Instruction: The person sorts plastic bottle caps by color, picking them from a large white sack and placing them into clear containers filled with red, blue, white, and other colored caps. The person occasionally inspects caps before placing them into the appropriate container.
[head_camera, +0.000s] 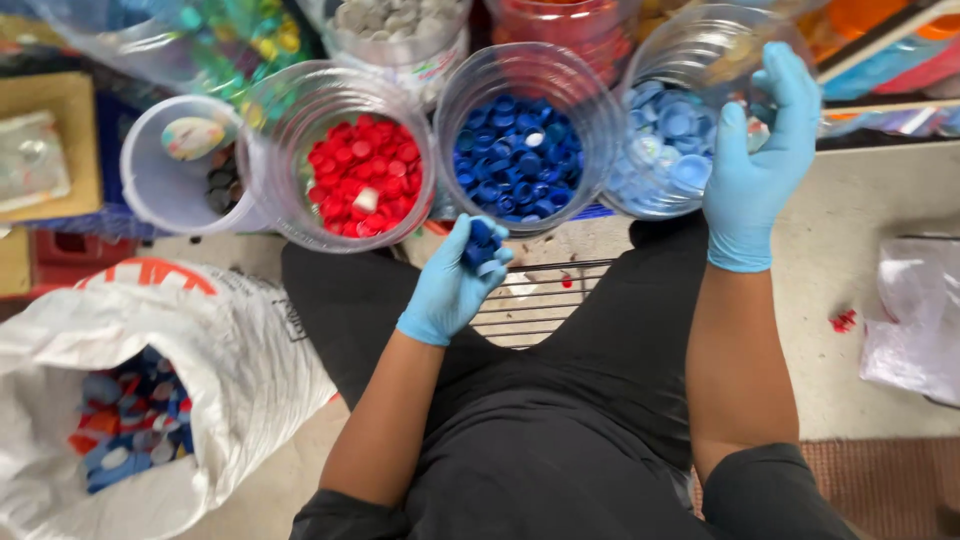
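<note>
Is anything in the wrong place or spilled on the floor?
Yes. A white cap lies among the red ones in the red cap jar, and a pale one sits in the dark blue cap jar. A few red bits lie loose on the floor at the right.

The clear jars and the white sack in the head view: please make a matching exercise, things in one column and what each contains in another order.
Things:
1. Jar left of centre
2. Jar above the left hand
3. Jar by the right hand
4. White sack

Contents:
A. light blue caps
B. mixed-colour caps
C. red caps
D. dark blue caps

Pairs: 1-C, 2-D, 3-A, 4-B
</note>
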